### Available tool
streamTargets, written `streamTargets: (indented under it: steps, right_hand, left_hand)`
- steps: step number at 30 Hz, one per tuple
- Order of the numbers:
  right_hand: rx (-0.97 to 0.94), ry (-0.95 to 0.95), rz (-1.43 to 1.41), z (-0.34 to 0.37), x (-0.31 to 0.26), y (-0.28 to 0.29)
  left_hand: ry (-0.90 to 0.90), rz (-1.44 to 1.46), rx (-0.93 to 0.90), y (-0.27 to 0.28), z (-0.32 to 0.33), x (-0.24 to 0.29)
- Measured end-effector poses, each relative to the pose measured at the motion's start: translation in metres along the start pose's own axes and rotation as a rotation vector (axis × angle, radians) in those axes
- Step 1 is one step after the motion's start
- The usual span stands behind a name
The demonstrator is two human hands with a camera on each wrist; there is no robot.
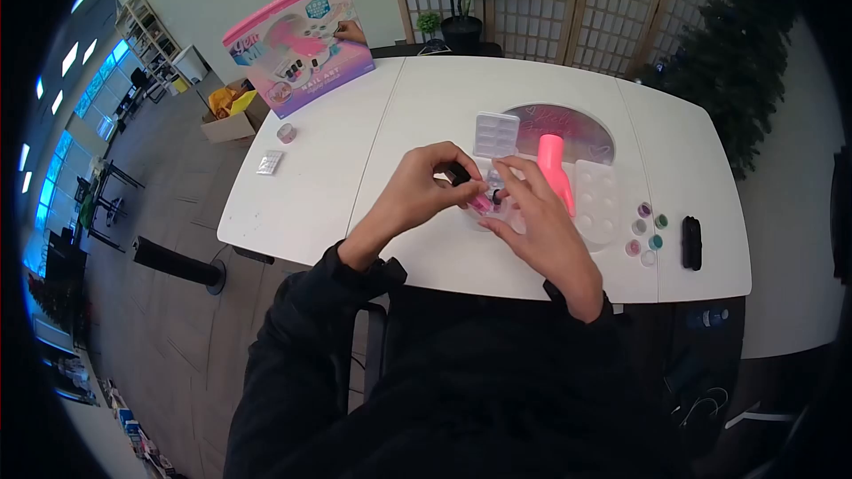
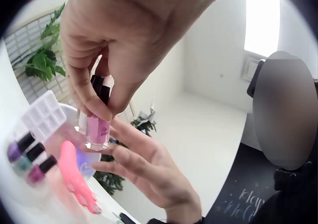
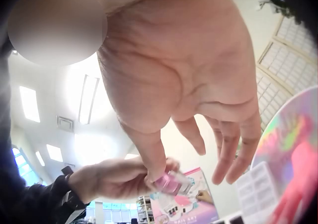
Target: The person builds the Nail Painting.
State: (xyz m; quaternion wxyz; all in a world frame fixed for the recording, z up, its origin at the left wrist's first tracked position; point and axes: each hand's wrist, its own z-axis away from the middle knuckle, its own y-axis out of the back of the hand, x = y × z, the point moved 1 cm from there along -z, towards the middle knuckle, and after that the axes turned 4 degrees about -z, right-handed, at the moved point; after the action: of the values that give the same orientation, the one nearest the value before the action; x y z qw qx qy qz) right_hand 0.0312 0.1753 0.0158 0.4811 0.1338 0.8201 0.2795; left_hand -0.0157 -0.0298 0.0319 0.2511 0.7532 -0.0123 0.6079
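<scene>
A small pink polish bottle (image 1: 480, 204) (image 2: 98, 133) (image 3: 170, 184) with a black cap is gripped in the left hand (image 1: 426, 184) (image 2: 117, 45) (image 3: 117, 180), thumb and fingers around the cap. The right hand (image 1: 543, 226) (image 2: 154, 169) (image 3: 184, 65) is beside the bottle, its fingers spread and loosely bent. In the right wrist view its thumb overlaps the bottle; whether it touches is unclear. A pink model hand (image 1: 552, 164) (image 2: 74, 177) (image 3: 298, 179) lies beyond the hands, near a clear compartment tray (image 1: 497, 135) (image 2: 43, 115) (image 3: 257, 192).
A white tray with round wells (image 1: 596, 204), small glitter pots (image 1: 656, 242) and a black case (image 1: 691, 243) lie to the right. The nail art box (image 1: 302, 44) stands back left, near a small jar (image 1: 286, 133). Purple (image 2: 19, 145) and magenta bottles (image 2: 40, 169) stand near the model hand.
</scene>
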Motion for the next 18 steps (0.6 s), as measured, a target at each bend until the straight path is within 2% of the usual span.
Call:
streamTargets:
  steps: [1,4,6,7,9,12,15,18]
  right_hand:
    - [0.004,-0.036,-0.113,0.0,-0.001,-0.003]
    - [-0.022,-0.068,-0.116,0.001,0.0,0.001]
    - [0.016,-0.05,-0.161,0.004,0.0,0.009]
    - [-0.014,-0.056,-0.161,0.007,0.003,0.013]
    - [-0.036,-0.068,-0.156,0.011,0.007,0.018]
    - [-0.133,-0.051,-0.146,0.013,0.009,0.022]
    - [-0.17,0.014,-0.174,0.014,0.008,0.021]
    - [-0.174,-0.076,-0.179,0.015,0.012,0.023]
  left_hand:
    - [-0.019,0.018,-0.029,-0.008,0.0,0.003]
    - [-0.013,0.063,-0.093,-0.02,0.001,0.012]
    - [0.083,0.052,-0.145,-0.021,0.002,0.016]
    - [0.087,0.056,-0.151,-0.021,0.003,0.014]
    - [0.097,0.285,-0.233,-0.019,0.005,0.01]
    - [0.079,0.256,-0.261,-0.018,0.008,0.002]
    - [0.104,0.208,-0.216,-0.015,0.01,0.0]
    - [0.123,0.175,-0.144,-0.008,0.01,0.001]
